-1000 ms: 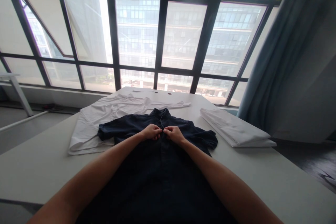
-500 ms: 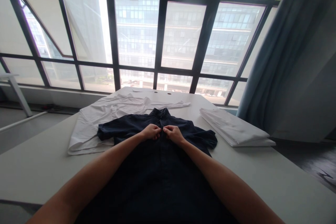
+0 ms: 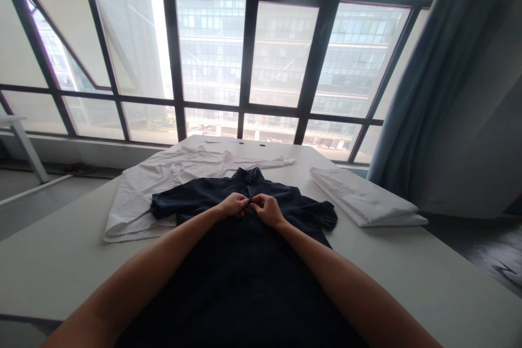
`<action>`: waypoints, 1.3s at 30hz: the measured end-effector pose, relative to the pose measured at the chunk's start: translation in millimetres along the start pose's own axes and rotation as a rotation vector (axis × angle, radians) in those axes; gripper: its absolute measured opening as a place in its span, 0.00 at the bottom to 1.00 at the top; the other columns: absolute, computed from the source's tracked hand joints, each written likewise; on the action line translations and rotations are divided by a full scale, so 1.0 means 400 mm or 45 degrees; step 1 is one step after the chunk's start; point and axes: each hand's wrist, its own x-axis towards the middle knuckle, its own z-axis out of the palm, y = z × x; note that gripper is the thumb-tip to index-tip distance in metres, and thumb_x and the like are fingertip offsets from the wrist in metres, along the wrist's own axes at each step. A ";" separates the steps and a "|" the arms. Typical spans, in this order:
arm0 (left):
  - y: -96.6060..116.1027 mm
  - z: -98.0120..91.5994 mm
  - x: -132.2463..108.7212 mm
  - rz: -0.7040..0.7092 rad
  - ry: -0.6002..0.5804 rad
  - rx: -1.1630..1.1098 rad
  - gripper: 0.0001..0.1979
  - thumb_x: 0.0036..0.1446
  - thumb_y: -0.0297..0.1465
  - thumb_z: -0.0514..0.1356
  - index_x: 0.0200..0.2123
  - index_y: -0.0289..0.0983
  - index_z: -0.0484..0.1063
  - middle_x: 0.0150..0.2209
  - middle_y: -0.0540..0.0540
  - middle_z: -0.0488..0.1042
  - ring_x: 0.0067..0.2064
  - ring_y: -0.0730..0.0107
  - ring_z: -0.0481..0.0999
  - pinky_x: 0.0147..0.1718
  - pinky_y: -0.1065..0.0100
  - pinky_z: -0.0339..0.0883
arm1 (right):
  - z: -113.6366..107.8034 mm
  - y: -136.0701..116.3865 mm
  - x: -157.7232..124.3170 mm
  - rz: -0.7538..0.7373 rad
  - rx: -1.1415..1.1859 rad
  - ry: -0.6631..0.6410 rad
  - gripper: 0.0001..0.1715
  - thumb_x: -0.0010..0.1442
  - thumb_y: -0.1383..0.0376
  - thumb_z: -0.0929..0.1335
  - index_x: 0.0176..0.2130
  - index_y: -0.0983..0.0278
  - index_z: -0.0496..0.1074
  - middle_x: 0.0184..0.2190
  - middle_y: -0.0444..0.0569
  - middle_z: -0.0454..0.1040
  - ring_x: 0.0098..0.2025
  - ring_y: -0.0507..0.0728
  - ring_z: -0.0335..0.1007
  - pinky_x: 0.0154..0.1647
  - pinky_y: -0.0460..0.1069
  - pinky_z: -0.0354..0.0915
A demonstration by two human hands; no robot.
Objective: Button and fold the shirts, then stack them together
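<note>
A dark navy short-sleeved shirt (image 3: 248, 266) lies spread on the white table, its collar pointing toward the window. Just below the collar, my left hand (image 3: 234, 205) pinches the left side of the front opening. Opposite it, my right hand (image 3: 267, 209) grips the other edge with thumb and finger, the fingertips of both hands nearly touching. Any button between them is too small to make out. Partly under the shirt's left sleeve is a crumpled white garment (image 3: 142, 185).
A folded stack of white cloth (image 3: 367, 198) rests on the right of the white table (image 3: 432, 277). Beyond the far edge stand large framed windows (image 3: 212, 49). A grey-blue curtain (image 3: 411, 92) hangs at the right, and a white table leg (image 3: 30, 152) stands at the left.
My right hand has shifted slightly left, bringing its fingertips closer to my left hand at the front opening. The shirt and the white cloths stay in place.
</note>
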 end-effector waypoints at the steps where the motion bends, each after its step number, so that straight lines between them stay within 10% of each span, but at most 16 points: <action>1: 0.001 0.001 0.000 -0.010 0.009 -0.002 0.22 0.57 0.49 0.62 0.26 0.34 0.69 0.18 0.53 0.68 0.18 0.77 0.66 0.19 0.74 0.58 | 0.001 -0.003 -0.003 -0.025 -0.034 0.018 0.07 0.54 0.67 0.72 0.36 0.66 0.78 0.34 0.51 0.81 0.36 0.56 0.76 0.42 0.50 0.70; 39: -0.011 0.014 -0.010 0.296 0.041 0.152 0.09 0.61 0.33 0.55 0.29 0.36 0.65 0.20 0.55 0.68 0.15 0.77 0.65 0.14 0.75 0.56 | -0.011 0.019 0.019 0.074 -0.004 -0.115 0.09 0.56 0.63 0.67 0.29 0.66 0.73 0.24 0.45 0.73 0.28 0.52 0.66 0.31 0.46 0.60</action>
